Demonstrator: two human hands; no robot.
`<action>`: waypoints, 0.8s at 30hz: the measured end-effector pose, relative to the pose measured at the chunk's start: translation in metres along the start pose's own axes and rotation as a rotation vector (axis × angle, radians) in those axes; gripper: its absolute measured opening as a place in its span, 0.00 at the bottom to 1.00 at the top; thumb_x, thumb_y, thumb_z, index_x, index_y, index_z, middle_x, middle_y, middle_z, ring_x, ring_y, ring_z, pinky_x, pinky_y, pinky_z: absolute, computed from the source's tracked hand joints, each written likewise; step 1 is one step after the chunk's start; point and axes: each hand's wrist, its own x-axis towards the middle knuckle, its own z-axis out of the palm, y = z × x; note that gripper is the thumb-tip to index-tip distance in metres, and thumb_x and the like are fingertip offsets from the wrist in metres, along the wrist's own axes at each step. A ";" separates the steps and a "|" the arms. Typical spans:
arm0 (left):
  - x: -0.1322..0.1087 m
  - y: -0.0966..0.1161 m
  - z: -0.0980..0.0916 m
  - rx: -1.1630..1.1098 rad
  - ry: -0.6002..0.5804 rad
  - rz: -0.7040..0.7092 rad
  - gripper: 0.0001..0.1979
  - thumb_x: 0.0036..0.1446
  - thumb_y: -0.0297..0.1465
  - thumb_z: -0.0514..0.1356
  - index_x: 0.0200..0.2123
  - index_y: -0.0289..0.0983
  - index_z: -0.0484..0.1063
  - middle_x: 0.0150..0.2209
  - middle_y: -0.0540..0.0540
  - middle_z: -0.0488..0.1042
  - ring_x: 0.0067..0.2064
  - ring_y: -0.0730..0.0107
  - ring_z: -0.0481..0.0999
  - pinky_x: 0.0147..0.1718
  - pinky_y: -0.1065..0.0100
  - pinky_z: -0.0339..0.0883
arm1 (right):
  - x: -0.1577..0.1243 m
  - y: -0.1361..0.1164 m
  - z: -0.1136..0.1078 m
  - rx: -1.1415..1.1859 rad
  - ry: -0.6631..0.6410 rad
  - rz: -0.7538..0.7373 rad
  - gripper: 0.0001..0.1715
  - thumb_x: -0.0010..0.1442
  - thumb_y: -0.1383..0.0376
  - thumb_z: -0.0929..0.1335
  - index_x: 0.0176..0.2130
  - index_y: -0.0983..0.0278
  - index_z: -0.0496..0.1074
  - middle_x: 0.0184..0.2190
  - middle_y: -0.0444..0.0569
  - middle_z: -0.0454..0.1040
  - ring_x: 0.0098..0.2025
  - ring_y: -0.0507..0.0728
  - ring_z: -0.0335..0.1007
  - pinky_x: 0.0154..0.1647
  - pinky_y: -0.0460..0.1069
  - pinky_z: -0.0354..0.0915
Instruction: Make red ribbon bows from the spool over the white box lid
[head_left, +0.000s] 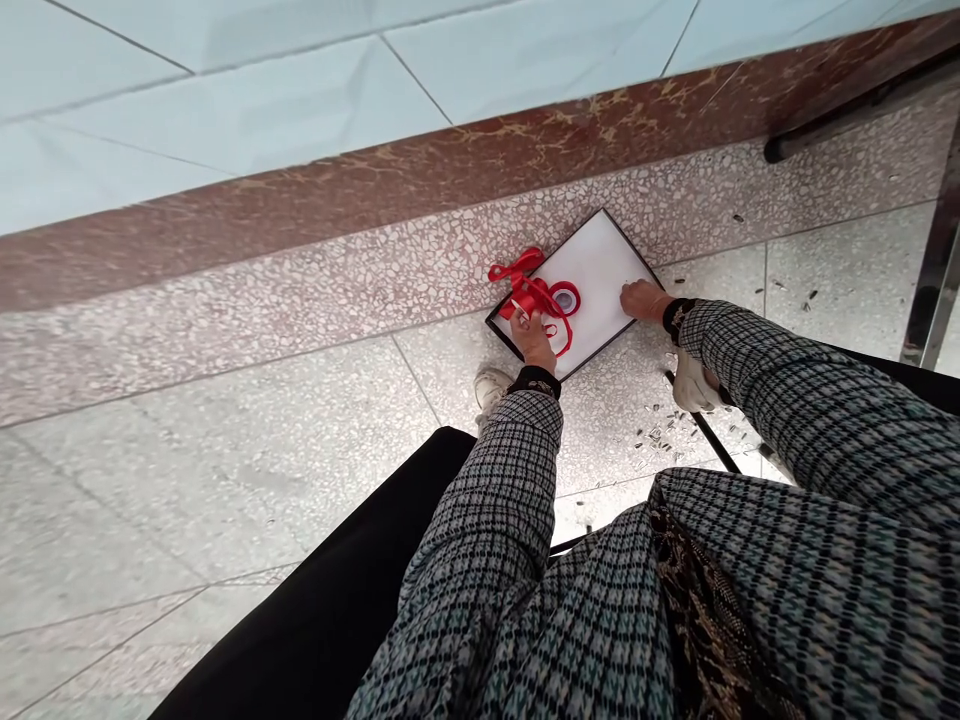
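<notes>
Red ribbon (529, 296) is bunched at nine o'clock on the white board (598, 258), just beside a red roll (565, 299) near its middle. The ribbon is touched by the left hand (532, 340) at eight o'clock; the right hand (645, 299) is held over the board's edge at three o'clock, fingers curled. Whether either is clamped cannot be told.
</notes>
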 end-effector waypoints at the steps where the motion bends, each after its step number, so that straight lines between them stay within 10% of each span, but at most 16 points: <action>1: 0.000 0.000 0.000 0.000 0.000 0.001 0.14 0.67 0.25 0.65 0.54 0.40 0.76 0.39 0.50 0.77 0.30 0.76 0.69 0.32 0.74 0.65 | 0.001 0.000 0.001 0.024 0.008 0.015 0.25 0.73 0.79 0.58 0.53 0.86 0.80 0.53 0.82 0.79 0.55 0.72 0.78 0.55 0.61 0.65; 8: 0.007 -0.001 0.004 0.023 0.016 -0.022 0.13 0.67 0.24 0.63 0.53 0.42 0.77 0.36 0.52 0.73 0.29 0.76 0.68 0.30 0.74 0.64 | 0.032 -0.034 -0.013 0.314 0.157 0.296 0.23 0.80 0.69 0.58 0.64 0.74 0.73 0.55 0.71 0.81 0.49 0.67 0.83 0.50 0.56 0.72; 14: 0.013 -0.008 0.021 0.022 0.065 -0.010 0.13 0.70 0.25 0.62 0.55 0.42 0.74 0.39 0.50 0.74 0.34 0.74 0.71 0.36 0.72 0.68 | 0.066 -0.080 -0.023 0.955 0.344 0.431 0.04 0.73 0.70 0.67 0.45 0.63 0.73 0.41 0.56 0.81 0.47 0.65 0.79 0.55 0.56 0.71; 24: 0.025 -0.018 0.018 -0.082 0.088 0.034 0.15 0.66 0.32 0.68 0.54 0.45 0.73 0.40 0.51 0.71 0.40 0.72 0.77 0.40 0.71 0.72 | 0.057 -0.098 -0.013 1.186 0.292 0.353 0.12 0.67 0.72 0.65 0.32 0.58 0.65 0.24 0.38 0.68 0.31 0.54 0.68 0.39 0.48 0.67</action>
